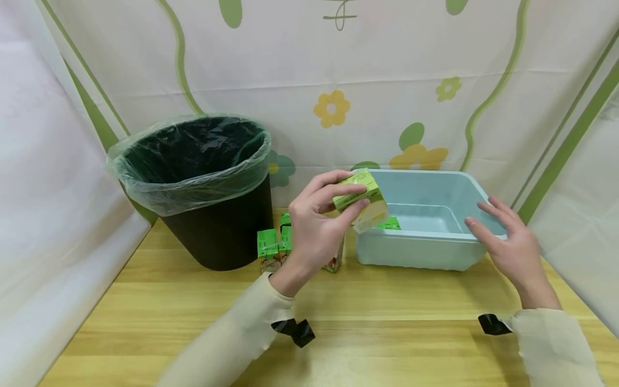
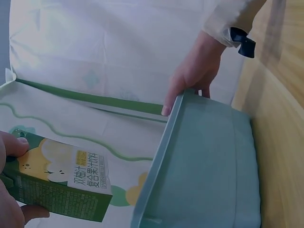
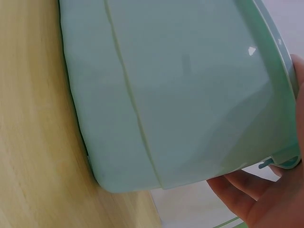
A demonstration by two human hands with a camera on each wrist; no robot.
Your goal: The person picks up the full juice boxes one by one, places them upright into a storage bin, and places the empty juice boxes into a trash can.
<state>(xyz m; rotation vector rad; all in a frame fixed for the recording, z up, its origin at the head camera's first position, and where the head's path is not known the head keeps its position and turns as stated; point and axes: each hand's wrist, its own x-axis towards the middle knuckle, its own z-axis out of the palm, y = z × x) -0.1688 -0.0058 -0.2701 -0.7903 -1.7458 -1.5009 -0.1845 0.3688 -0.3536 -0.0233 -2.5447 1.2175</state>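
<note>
Black waste bin (image 1: 213,215), lined with a clear bag, stands at the far left of the wooden table (image 1: 387,322). A pale blue plastic basin (image 1: 435,252) sits at the far right; its wall looks stiff and smooth, and one green carton (image 1: 389,223) lies inside it. Between bin and basin, several small green cartons (image 1: 271,248) stand together on the table.

Left hand (image 1: 316,228): raised above the near left corner of the basin, thumb and curled fingers clasped round a juice carton (image 1: 360,199), held tilted. In the left wrist view the carton's printed face (image 2: 71,183) shows a pear picture and green panels. The carton is judged light and fairly stiff, with waxed sides that could slip and walls that would dent under a hard squeeze; the broad opposite faces, as gripped here, seem the soundest hold.

Right hand (image 1: 508,239): fingers spread and nearly straight, laid against the basin's right rim, grasping nothing; the right wrist view shows the fingers (image 3: 247,190) along the outer wall beneath the rim (image 3: 285,159).
</note>
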